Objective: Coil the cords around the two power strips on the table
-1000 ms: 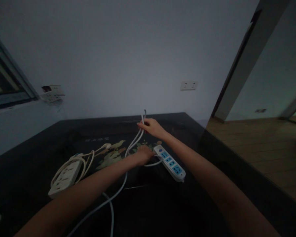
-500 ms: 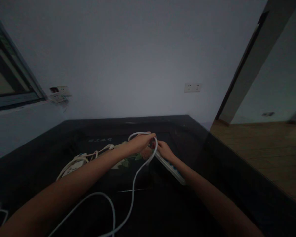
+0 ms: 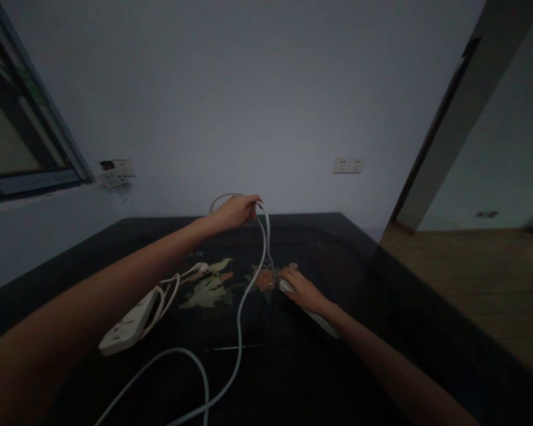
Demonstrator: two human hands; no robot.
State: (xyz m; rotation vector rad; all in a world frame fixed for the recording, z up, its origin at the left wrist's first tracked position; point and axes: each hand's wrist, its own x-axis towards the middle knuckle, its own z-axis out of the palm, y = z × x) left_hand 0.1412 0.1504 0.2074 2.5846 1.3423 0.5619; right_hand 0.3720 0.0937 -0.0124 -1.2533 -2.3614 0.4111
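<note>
My left hand (image 3: 236,211) is raised above the far part of the black table (image 3: 382,331), fingers closed round a loop of white cable (image 3: 244,296). The cable drops from that hand in two strands, one down to the power strip and one trailing toward me. My right hand (image 3: 301,288) lies low on the table, gripping the near end of the white power strip (image 3: 317,319), which my wrist mostly covers.
A second cream power strip (image 3: 131,324) with its coiled cord lies at the left of the table. A flower pattern (image 3: 213,287) marks the table top. Wall sockets (image 3: 349,165) sit on the back wall, loose sockets (image 3: 115,173) at the left. Wooden floor at right.
My left hand has lifted the cable loop up and away from the strip. My right hand has stayed down on the power strip. The view has shifted slightly.
</note>
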